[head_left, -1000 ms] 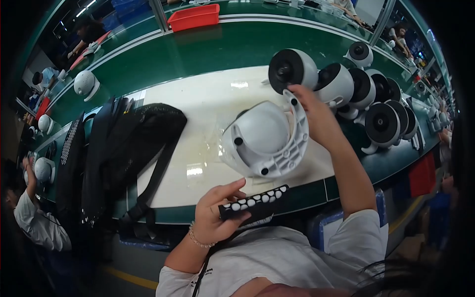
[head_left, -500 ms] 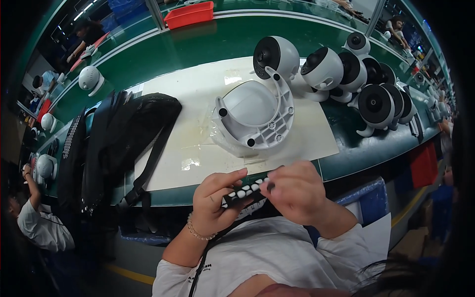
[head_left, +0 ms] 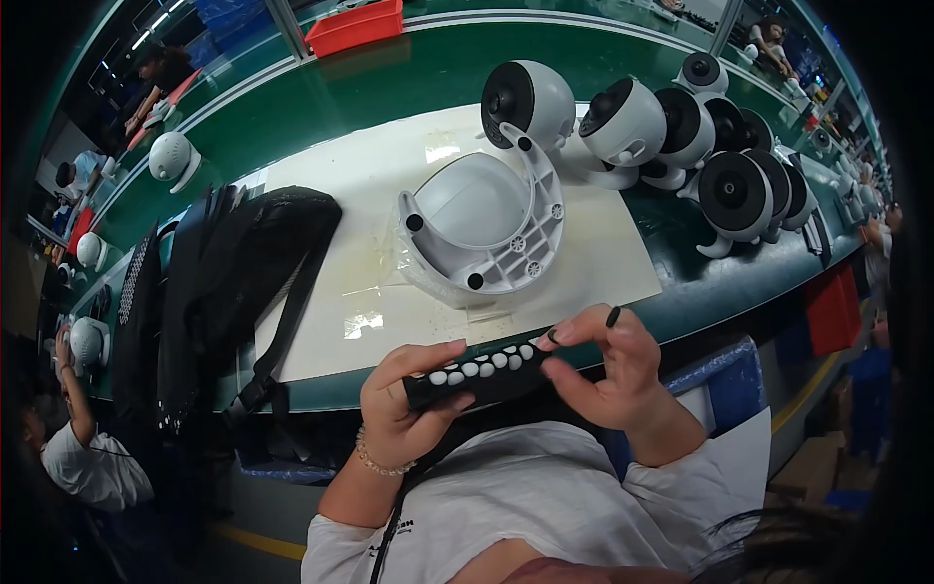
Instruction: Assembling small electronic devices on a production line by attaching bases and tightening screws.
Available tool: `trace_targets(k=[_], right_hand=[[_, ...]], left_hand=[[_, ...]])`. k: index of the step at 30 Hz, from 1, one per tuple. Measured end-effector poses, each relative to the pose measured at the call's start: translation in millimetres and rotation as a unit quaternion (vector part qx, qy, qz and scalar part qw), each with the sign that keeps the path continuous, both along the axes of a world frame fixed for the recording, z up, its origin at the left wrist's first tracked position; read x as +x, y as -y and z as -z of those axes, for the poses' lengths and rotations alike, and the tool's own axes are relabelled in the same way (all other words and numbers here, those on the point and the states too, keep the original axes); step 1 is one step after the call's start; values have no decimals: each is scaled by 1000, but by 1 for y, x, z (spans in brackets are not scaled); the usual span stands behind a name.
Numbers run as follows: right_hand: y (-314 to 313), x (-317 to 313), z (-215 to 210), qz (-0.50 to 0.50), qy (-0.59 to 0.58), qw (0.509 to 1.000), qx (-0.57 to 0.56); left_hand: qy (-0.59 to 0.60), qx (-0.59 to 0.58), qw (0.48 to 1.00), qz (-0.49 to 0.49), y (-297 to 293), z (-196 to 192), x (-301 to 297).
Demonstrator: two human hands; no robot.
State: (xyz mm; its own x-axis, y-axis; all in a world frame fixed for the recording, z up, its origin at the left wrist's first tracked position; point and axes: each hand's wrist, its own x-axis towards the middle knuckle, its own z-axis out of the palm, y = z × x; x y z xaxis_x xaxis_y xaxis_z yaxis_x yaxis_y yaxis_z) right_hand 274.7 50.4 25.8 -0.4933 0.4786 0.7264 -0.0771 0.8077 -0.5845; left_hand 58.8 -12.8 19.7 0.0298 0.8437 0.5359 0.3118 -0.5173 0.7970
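My left hand (head_left: pixel 397 399) is closed on a black strip (head_left: pixel 494 388) dotted with rows of white rounds, which I hold tilted above my lap. At the strip's right end is my right hand (head_left: pixel 618 375), its fingers apart and the index fingertip close to the strip's edge. A small black pad (head_left: pixel 613 316) clings to one raised fingertip; another dark spot shows at the index tip. In front of me a white round device (head_left: pixel 477 200) lies on its dome with its ribbed, curved base turned up. Black round pads (head_left: pixel 475 281) sit on that base.
Several white camera-like devices with black faces (head_left: pixel 736 195) crowd the right of the green bench. A black bag (head_left: pixel 258 243) lies on the left side of the cream mat (head_left: pixel 593 277). A red tray (head_left: pixel 355 29) stands at the back. Other people sit along the benches.
My right hand has drawn back and opened its fingers, with a dark pad now on a raised fingertip. The strip shows more fully and has shifted slightly left with my left hand.
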Motion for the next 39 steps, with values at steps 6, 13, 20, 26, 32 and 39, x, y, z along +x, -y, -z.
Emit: trace_targets(k=[6,13,20,26,32,39], right_hand=[[-2,-2,4,33,-13,999,-35],[-6,-2,4,-21,-41,993,-106],[-5,-4,5,-3,-17,1000,19],[-3,-9,4,28,-87,996,1],[-4,-8,1,32,-15,995,98],[-13,-4,-3,17,-62,997,43]], left_hand=[[-50,71,995,49,-3,2,-3],[-49,66,996,34,-5,0,-2],[-2,-8,1000,16,1,0,-1],[77,-70,994,25,5,2,-1],[54,-67,996,20,4,2,-1],[86,-88,992,-30,-3,7,-3]])
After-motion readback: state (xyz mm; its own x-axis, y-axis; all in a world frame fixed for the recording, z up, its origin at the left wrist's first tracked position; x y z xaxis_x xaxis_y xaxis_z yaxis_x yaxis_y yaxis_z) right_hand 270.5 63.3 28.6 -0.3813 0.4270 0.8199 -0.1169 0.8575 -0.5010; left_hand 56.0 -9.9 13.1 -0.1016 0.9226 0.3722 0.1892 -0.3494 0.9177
